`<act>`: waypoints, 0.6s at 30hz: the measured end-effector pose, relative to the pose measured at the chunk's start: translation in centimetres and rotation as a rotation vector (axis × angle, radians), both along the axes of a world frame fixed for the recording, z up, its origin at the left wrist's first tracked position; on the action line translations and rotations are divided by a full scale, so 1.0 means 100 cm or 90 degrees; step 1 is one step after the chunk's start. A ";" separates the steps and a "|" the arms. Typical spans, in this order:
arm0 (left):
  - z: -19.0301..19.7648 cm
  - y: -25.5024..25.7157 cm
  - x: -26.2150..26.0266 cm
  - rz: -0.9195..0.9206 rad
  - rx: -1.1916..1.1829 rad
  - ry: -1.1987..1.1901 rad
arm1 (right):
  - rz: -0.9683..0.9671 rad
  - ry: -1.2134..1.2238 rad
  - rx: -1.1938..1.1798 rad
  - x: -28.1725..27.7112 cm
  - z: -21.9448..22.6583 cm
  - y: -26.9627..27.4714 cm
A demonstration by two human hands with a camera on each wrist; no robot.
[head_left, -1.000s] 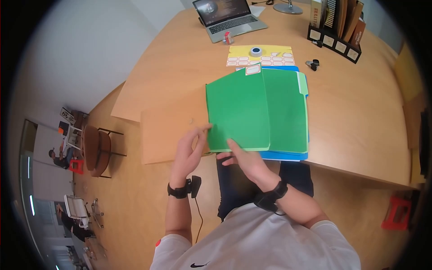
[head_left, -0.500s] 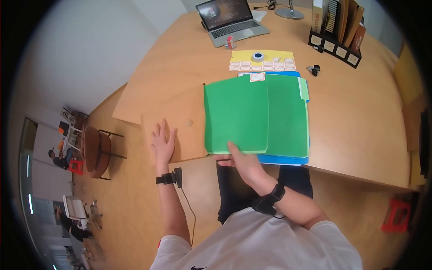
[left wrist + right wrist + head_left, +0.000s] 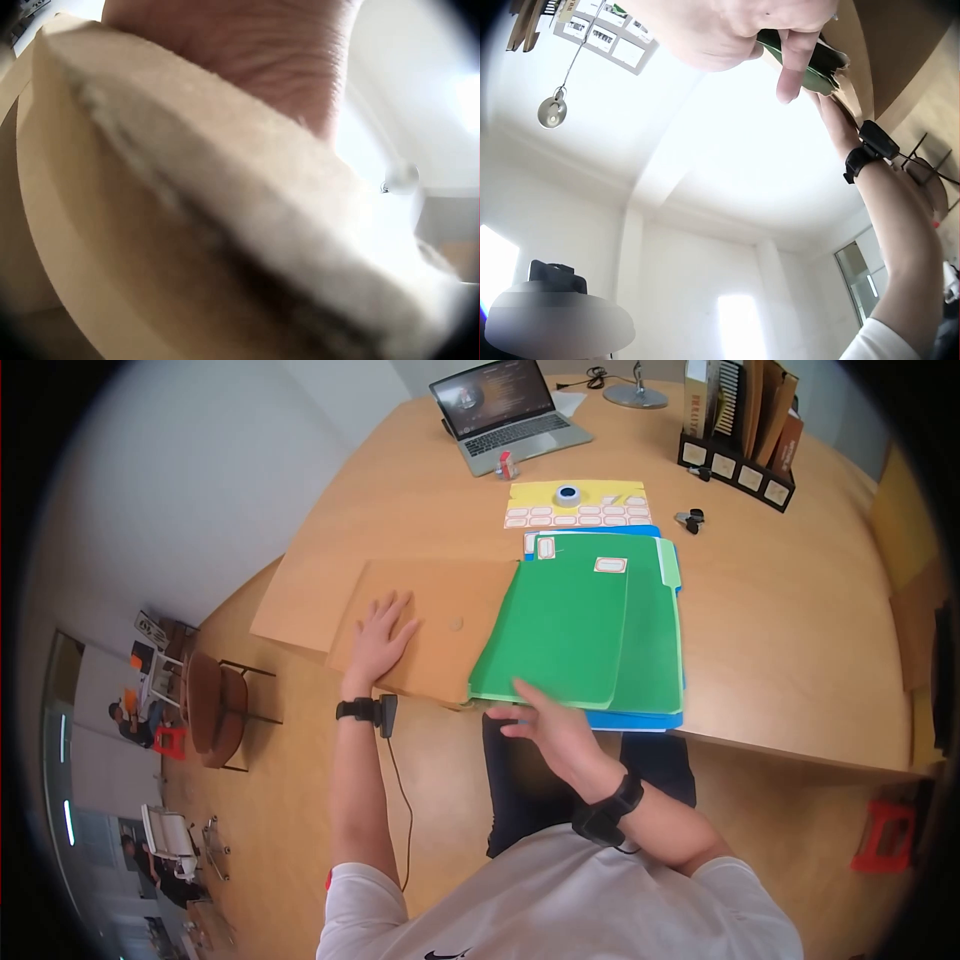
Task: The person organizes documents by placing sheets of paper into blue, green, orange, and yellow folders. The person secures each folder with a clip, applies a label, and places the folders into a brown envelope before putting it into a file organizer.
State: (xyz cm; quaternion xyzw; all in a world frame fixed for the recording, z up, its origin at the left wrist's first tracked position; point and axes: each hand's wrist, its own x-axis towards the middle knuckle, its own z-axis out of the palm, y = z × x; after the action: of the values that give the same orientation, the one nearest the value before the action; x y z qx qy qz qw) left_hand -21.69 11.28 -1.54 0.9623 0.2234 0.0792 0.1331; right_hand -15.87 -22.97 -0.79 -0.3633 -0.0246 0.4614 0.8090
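My left hand (image 3: 378,643) lies flat with spread fingers on a brown folder (image 3: 440,585) that has a small round button (image 3: 456,624). A green file folder (image 3: 565,620) with a white label (image 3: 611,565) adjoins the brown folder's right side. My right hand (image 3: 560,735) is at its lower edge, thumb overlapping it and other fingers loosely extended below. More green and blue folders (image 3: 630,721) are stacked beneath. In the left wrist view, the brown folder's thick, blurred edge (image 3: 225,157) fills the foreground. The right wrist view shows my right hand's fingers (image 3: 791,82) beside the green folder (image 3: 821,64).
Behind the folders, a yellow sheet with labels (image 3: 530,496) carries a roll of tape (image 3: 568,495). Beyond are a laptop (image 3: 515,430), a small red-and-white item (image 3: 506,464), black clips (image 3: 690,520), a book rack (image 3: 735,472) and a lamp base (image 3: 635,398).
My left hand has moved from the green folder's left edge onto the brown folder. Both folders have slanted rightward, and another white label shows at the top. My right hand stays near the lower edge.
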 end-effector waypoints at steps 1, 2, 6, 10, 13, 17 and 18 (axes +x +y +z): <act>-0.002 -0.002 0.003 0.004 0.008 -0.031 | -0.021 -0.006 0.013 0.002 0.002 -0.008; -0.006 -0.006 0.004 0.007 0.014 -0.062 | -0.043 -0.012 0.024 0.005 0.003 -0.016; -0.005 -0.031 0.015 -0.022 -0.277 -0.214 | -0.095 -0.051 -0.017 0.017 -0.007 -0.041; 0.042 -0.105 0.029 -0.039 -0.426 -0.249 | -0.075 -0.098 -0.058 0.012 -0.006 -0.032; 0.042 -0.115 0.039 -0.058 -0.307 -0.188 | -0.053 -0.173 -0.079 0.005 0.004 -0.026; 0.050 -0.134 0.037 -0.075 -0.188 -0.052 | -0.097 -0.153 -0.065 0.012 0.002 -0.042; 0.052 -0.139 0.036 -0.082 -0.180 -0.038 | -0.142 -0.172 -0.055 0.014 0.002 -0.048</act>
State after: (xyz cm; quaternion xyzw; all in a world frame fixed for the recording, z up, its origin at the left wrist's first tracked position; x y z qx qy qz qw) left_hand -18.12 -2.60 3.64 0.9436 0.1662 0.0669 0.2785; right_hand -14.43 -27.75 -0.54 -0.4570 -0.0727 0.3168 0.8279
